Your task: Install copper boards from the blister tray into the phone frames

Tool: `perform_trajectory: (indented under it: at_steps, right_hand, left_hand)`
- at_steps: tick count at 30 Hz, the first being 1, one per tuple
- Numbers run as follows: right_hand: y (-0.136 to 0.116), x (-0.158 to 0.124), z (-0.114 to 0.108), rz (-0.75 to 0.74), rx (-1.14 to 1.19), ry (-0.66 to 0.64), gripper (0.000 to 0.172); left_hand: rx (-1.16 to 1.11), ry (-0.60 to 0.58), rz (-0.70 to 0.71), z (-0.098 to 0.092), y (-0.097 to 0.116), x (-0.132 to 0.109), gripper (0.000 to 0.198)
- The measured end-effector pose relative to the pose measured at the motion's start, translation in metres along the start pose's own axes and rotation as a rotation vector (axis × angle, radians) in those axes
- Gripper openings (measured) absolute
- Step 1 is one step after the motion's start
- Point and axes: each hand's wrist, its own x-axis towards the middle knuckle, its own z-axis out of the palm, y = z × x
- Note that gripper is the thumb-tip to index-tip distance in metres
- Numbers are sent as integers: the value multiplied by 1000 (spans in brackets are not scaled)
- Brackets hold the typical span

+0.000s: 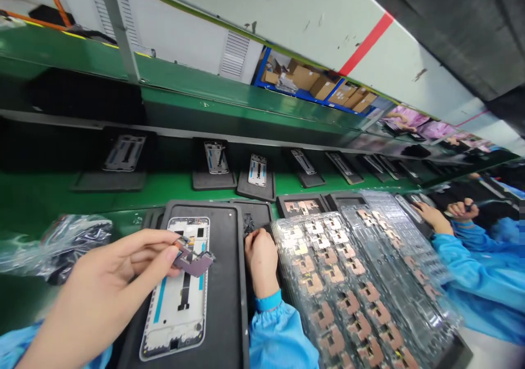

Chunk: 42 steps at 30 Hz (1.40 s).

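Note:
My left hand pinches a small purple L-shaped part between thumb and fingers, just above a white phone frame. The frame lies flat in a black jig tray in front of me. My right hand rests as a closed fist on the tray's right edge, fingertips at a small pile of dark bits. What the right fingers hold is hidden. Both wrists wear blue sleeves.
Clear blister trays of small copper-and-white parts are stacked to the right. A crumpled plastic bag lies at left. Several black jigs with phone frames ride the green conveyor behind. A co-worker's hands in blue sleeves work at right.

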Motion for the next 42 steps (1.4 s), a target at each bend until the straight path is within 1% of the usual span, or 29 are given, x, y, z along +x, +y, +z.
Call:
perform_trajectory:
  at_steps: [2,3,4,6,8,10,12,13,14,16,21,24,28,33,36,40,42]
  right_hand:
    - [-4,2,-4,-1,45,7,20]
    - [-7,2,-9,-13,79,10,22]
    - [-9,0,-17,-32,120,9,24]
    - [-15,-10,-42,-90,216,-6,28]
    - [-23,-29,-75,-169,319,-42,31]
    - [-35,-54,-106,-257,487,-96,34]
    - [-50,-77,-127,-332,754,-175,32]
    - [-57,-86,-133,-354,856,-218,31]
    - [-63,-93,-135,-362,924,-255,28]
    - [-71,-99,-134,-351,959,-305,26]
    - [-73,-97,-122,-328,947,-328,26]
    - [-71,-96,-119,-321,926,-323,25]
    - [-70,-97,-117,-330,885,-292,24]
    - [-68,-95,-116,-286,917,-336,27]
    - [-67,-95,-116,-288,894,-345,27]
    - [-65,-98,-114,-312,852,-305,31]
    - [-66,-100,-112,-329,829,-284,30]
  left_hand:
    - [-138,-38,-29,6,9,0,27]
    - [-193,-59,-37,8,13,0,25]
    - [-228,-81,-41,10,16,0,24]
    - [-255,-147,-62,12,19,1,22]
    - [-255,-218,-85,13,20,1,24]
    - [-256,-256,-92,14,21,-1,27]
    - [-287,-248,-94,14,21,-4,28]
    - [-310,-242,-91,14,21,-5,28]
    - [-330,-243,-84,14,21,-7,27]
    - [-357,-242,-63,13,22,-11,23]
    - [-361,-234,-24,11,24,-16,21]
    - [-340,-230,-12,11,25,-17,22]
    - [-275,-233,48,10,24,-17,22]
    - [-231,-260,72,10,23,-19,25]
    - [-188,-279,83,9,22,-20,28]
    - [-86,-286,135,6,23,-18,31]
    - [-29,-293,171,5,23,-15,33]
